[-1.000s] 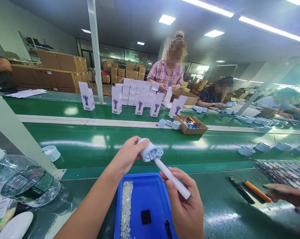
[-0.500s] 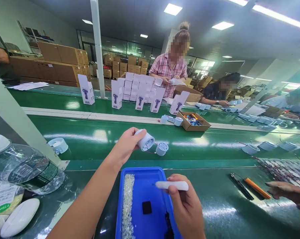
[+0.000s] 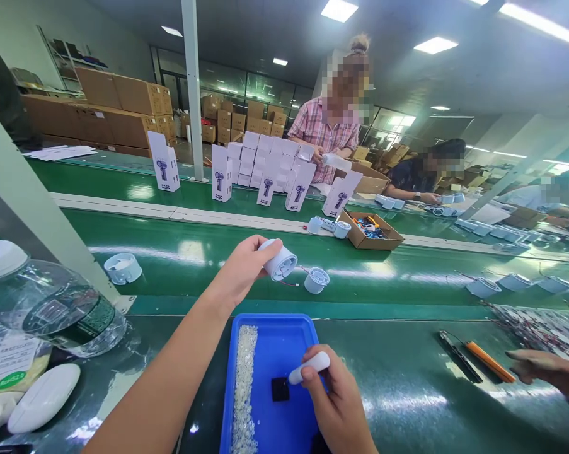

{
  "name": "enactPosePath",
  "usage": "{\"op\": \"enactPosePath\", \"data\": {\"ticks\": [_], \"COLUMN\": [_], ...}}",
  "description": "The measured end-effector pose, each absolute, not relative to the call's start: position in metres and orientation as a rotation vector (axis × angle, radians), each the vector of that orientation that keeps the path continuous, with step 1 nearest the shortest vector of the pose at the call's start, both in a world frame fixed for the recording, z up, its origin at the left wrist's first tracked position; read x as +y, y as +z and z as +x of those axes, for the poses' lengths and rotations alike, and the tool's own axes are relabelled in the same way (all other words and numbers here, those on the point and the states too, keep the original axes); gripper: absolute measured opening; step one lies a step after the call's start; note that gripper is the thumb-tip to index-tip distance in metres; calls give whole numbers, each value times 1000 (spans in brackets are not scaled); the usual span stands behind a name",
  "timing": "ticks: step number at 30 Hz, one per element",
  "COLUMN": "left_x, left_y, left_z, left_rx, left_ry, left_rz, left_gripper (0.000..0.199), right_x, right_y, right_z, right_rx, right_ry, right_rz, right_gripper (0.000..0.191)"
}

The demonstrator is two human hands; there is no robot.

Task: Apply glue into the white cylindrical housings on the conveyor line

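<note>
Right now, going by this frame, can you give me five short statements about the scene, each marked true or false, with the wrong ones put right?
1. The left grip holds a pale cylinder. True.
2. The right grip holds nothing. False: it holds a white tool.
3. The blue tray contains a black square and a strip of clear beads. True.
4. A short round part sits on the green belt. True.
5. The orange stick lies inside the blue tray. False: it lies outside, to the tray's right.

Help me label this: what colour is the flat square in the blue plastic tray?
The flat square is black, best seen in the head view.
</note>
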State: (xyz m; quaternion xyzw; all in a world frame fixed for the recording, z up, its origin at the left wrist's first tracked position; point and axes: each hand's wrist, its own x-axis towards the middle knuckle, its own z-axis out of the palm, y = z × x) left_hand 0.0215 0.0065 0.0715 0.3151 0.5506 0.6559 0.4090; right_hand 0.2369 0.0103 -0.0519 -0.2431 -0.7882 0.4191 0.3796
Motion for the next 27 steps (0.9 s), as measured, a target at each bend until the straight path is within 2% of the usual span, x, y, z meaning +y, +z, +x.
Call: {"op": "enactPosePath", "data": {"ticks": [9,15,17,21,27], "left_x": [5,6,6,6,7], "left_y": [71,71,71,70,69], "left_z": [20,20,21,24,33], "left_rx": [1378,1353,1352,1338,1288], "left_ry": [1663,1668,1669,1641,1599], "left_rz": [790,789,783,783,812], "left_gripper": [33,34,33,34,37], "right_x": [9,8,8,8,13], "right_y": [-46,-39,-36,-20,6], "right_z": [231,232,233,236,224], "right_rx": [-2116,-2226,-2156,-1735,-1513], "right_ry": [982,875,811,737,913], "right_rz": [-584,-448,-425,-534,-580], "right_gripper": [14,8,3,12,11]}}
